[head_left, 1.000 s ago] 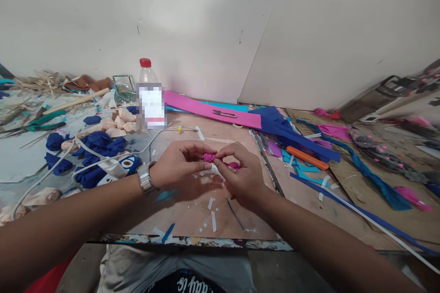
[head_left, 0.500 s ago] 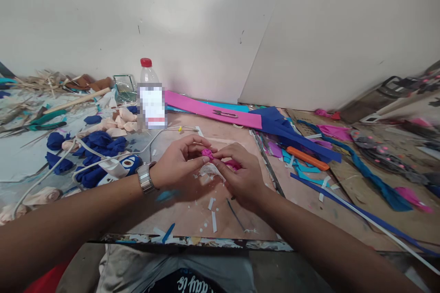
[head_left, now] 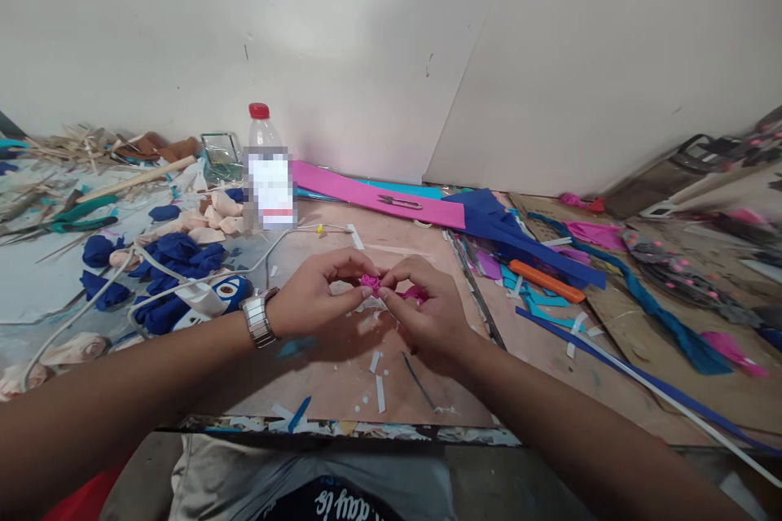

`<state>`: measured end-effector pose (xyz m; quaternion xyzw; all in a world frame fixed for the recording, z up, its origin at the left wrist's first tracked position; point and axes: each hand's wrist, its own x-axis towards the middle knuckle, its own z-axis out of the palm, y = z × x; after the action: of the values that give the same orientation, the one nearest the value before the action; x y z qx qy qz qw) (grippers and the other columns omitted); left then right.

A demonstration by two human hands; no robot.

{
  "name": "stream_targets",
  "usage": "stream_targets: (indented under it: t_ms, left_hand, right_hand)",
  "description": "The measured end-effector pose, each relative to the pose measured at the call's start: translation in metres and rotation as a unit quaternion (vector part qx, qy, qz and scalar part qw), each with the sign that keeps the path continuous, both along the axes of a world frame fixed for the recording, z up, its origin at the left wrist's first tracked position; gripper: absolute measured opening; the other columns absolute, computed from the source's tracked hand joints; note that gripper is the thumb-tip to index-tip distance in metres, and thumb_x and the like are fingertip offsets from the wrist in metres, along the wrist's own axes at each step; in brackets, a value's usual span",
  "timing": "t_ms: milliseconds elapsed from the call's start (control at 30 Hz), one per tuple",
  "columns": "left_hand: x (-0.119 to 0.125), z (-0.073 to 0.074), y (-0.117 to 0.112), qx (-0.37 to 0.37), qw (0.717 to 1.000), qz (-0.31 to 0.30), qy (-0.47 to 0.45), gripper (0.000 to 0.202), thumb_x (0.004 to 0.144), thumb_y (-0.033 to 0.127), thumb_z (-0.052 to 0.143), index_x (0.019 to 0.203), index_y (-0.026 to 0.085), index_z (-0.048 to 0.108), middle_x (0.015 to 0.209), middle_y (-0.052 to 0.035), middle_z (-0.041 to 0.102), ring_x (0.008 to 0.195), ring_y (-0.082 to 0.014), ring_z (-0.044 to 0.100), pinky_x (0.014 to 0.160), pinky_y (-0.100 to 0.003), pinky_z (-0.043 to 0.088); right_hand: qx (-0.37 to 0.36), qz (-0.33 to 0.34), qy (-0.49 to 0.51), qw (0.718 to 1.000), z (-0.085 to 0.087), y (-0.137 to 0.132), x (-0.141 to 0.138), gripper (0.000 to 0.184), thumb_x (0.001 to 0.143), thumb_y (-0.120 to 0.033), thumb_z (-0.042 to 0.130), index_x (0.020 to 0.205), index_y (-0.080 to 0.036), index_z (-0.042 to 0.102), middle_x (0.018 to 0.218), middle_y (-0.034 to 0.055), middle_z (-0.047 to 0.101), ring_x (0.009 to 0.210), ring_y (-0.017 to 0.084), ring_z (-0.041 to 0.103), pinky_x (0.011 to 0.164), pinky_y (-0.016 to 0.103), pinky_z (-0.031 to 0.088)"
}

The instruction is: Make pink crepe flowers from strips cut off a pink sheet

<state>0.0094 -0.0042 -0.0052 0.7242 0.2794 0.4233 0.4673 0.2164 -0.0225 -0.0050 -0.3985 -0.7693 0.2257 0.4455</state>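
Observation:
A small rolled pink rosette (head_left: 370, 282) sits between the fingertips of both hands over the brown board (head_left: 342, 383). My left hand (head_left: 314, 293), with a metal watch (head_left: 257, 317) on its wrist, pinches the rosette from the left. My right hand (head_left: 424, 309) pinches it from the right and also holds a loose pink strip (head_left: 415, 292) that trails from the roll. A white paper scrap (head_left: 370, 305) shows just under the fingers.
A red-capped bottle (head_left: 267, 171) stands behind the hands. Blue and cream rolled flowers (head_left: 174, 256) and a white cable (head_left: 140, 293) lie left. A pink sheet (head_left: 372, 195) with snips (head_left: 400, 202), blue fabric (head_left: 507, 228) and an orange cutter (head_left: 546, 282) lie right.
The hands stay in the same place, fingers shifting slightly round the pink rosette as it turns; the roll sits a little lower than half a second ago.

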Motion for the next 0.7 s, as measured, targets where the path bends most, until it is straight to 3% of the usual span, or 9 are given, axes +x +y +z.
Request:
stream_targets:
  t_ms: [467, 700]
  left_hand:
    - [0.0001, 0.0008, 0.0003, 0.016, 0.999, -0.011, 0.029, 0.024, 0.091, 0.031, 0.066, 0.11, 0.015, 0.067, 0.11, -0.0121, 0.073, 0.097, -0.0199, 0.07, 0.089, -0.035, 0.057]
    - [-0.0005, -0.0006, 0.0002, 0.047, 0.998, 0.001, 0.036, 0.021, 0.094, 0.029, 0.062, 0.109, 0.015, 0.066, 0.109, -0.0115, 0.072, 0.097, -0.0184, 0.069, 0.087, -0.033, 0.056]
  right_hand:
    - [0.003, -0.04, -0.006, 0.999, -0.0043, 0.0027, 0.0, 0.01, 0.086, -0.032, 0.076, 0.087, -0.024, 0.069, 0.087, 0.0031, 0.071, 0.083, 0.02, 0.066, 0.067, 0.031, 0.052]
    - [0.0, -0.033, 0.02, 0.999, -0.0084, 0.0062, 0.0001, 0.01, 0.086, -0.034, 0.077, 0.087, -0.026, 0.072, 0.089, 0.0029, 0.073, 0.087, 0.022, 0.067, 0.074, 0.036, 0.054]
